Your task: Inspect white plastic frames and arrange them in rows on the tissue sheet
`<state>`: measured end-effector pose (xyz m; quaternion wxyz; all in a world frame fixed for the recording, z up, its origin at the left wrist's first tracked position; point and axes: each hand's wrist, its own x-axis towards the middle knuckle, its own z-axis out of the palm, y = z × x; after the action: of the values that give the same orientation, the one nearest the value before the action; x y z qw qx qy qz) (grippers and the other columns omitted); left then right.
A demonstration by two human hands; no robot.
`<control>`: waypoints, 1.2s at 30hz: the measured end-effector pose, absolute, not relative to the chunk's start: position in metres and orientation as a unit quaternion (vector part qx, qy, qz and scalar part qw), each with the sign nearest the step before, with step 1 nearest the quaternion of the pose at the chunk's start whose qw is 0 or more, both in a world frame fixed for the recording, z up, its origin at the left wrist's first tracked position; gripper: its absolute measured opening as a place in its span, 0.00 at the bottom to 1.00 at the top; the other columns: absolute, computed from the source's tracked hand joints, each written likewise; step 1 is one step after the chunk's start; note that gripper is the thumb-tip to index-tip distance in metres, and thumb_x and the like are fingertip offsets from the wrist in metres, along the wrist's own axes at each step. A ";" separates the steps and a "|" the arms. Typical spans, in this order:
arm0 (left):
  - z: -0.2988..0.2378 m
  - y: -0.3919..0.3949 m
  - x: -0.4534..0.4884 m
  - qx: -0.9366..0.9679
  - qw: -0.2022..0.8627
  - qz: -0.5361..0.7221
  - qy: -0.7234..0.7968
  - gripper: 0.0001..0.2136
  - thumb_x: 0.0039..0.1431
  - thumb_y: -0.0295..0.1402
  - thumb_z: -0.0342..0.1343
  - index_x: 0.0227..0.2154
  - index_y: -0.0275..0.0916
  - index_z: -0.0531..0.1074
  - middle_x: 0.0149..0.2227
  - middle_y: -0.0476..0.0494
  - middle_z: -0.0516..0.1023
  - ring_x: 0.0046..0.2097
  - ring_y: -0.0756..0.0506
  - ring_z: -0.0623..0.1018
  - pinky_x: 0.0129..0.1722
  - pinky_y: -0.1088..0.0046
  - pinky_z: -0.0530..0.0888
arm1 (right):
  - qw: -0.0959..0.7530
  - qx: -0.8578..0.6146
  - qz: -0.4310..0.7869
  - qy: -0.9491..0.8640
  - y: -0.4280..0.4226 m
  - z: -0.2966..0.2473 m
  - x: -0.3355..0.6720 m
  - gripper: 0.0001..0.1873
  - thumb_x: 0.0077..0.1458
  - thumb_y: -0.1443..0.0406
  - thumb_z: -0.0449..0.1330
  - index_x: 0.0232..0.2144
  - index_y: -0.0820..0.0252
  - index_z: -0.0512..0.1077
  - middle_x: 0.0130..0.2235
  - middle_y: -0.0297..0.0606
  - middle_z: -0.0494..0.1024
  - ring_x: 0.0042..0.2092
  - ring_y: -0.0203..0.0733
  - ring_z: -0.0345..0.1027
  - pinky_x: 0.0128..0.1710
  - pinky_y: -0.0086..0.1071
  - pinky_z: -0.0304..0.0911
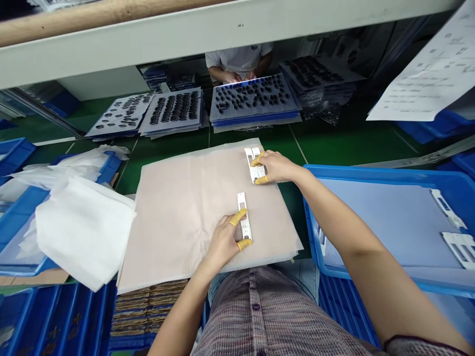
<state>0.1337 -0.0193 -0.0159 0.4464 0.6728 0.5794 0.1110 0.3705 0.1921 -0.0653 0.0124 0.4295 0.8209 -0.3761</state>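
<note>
My left hand (221, 241), with yellow covers on its thumb and a finger, grips a narrow white slotted plastic strip (241, 199) by its right and lower part. The strip lies on or just above a stack of thin pale paper sheets (174, 207). Farther up, my right hand (279, 166), also with yellow finger covers, pinches white slotted strips (250, 160) near the top right of the sheets. Two of these strips sit side by side there, partly hidden by the fingers.
On the right, a blue tray (309, 212) holds more white strips (447, 207) on a pale sheet. White folded sheets (85, 227) lie at left over blue bins. Beyond, stacked boards (174, 111) carry black parts, and a person (239, 64) works there. A shelf beam (222, 29) crosses above.
</note>
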 end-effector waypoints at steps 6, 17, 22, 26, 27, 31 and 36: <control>-0.007 -0.026 0.127 0.657 0.471 0.132 0.574 0.41 0.50 0.26 0.75 0.65 0.49 0.63 0.54 0.43 0.78 0.49 0.39 0.76 0.53 0.55 0.75 | -0.059 0.464 -0.437 0.768 0.192 -0.082 0.381 0.36 0.43 0.51 0.75 0.54 0.55 0.77 0.55 0.46 0.74 0.55 0.57 0.66 0.56 0.45 0.63; -0.014 0.138 0.125 0.668 0.418 0.093 0.609 0.40 0.49 0.32 0.72 0.65 0.39 0.63 0.52 0.40 0.77 0.49 0.40 0.74 0.53 0.60 0.73 | -0.196 0.645 -0.571 0.468 0.167 -0.125 0.397 0.17 0.56 0.67 0.68 0.48 0.61 0.73 0.32 0.34 0.74 0.34 0.38 0.70 0.35 0.31 0.70; -0.060 0.183 0.151 0.675 0.425 0.047 0.601 0.40 0.46 0.33 0.71 0.64 0.36 0.64 0.52 0.38 0.77 0.51 0.39 0.74 0.54 0.60 0.73 | -0.223 0.632 -0.598 0.439 0.162 -0.126 0.394 0.18 0.53 0.72 0.68 0.47 0.60 0.73 0.31 0.32 0.74 0.32 0.35 0.70 0.32 0.27 0.70; -0.071 0.181 0.152 0.691 0.430 0.022 0.581 0.38 0.44 0.33 0.72 0.61 0.37 0.69 0.49 0.38 0.78 0.51 0.36 0.73 0.52 0.58 0.74 | -0.225 0.627 -0.593 0.453 0.162 -0.129 0.394 0.19 0.50 0.74 0.67 0.46 0.62 0.74 0.31 0.33 0.75 0.31 0.34 0.69 0.32 0.27 0.69; -0.072 0.180 0.151 0.694 0.430 0.020 0.577 0.38 0.43 0.33 0.72 0.61 0.37 0.69 0.49 0.38 0.78 0.52 0.36 0.73 0.53 0.58 0.73 | -0.223 0.626 -0.588 0.461 0.162 -0.130 0.394 0.20 0.51 0.74 0.67 0.47 0.62 0.74 0.31 0.33 0.75 0.31 0.35 0.70 0.32 0.27 0.69; -0.073 0.176 0.145 0.704 0.430 0.031 0.565 0.40 0.46 0.34 0.71 0.64 0.39 0.66 0.52 0.39 0.77 0.52 0.37 0.73 0.55 0.58 0.73 | -0.208 0.634 -0.535 0.518 0.162 -0.129 0.395 0.21 0.53 0.71 0.64 0.51 0.63 0.74 0.37 0.38 0.77 0.37 0.39 0.72 0.41 0.34 0.71; -0.076 0.170 0.139 0.731 0.405 0.052 0.547 0.43 0.50 0.37 0.70 0.69 0.38 0.60 0.57 0.38 0.77 0.55 0.36 0.72 0.60 0.56 0.70 | -0.180 0.585 -0.453 0.648 0.167 -0.107 0.390 0.28 0.54 0.63 0.66 0.58 0.60 0.72 0.52 0.46 0.76 0.49 0.48 0.70 0.53 0.43 0.67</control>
<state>0.1385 0.1701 -0.0757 0.4054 0.7308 0.5467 0.0517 0.3904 0.1668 -0.1068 -0.1804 0.5847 0.6480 -0.4535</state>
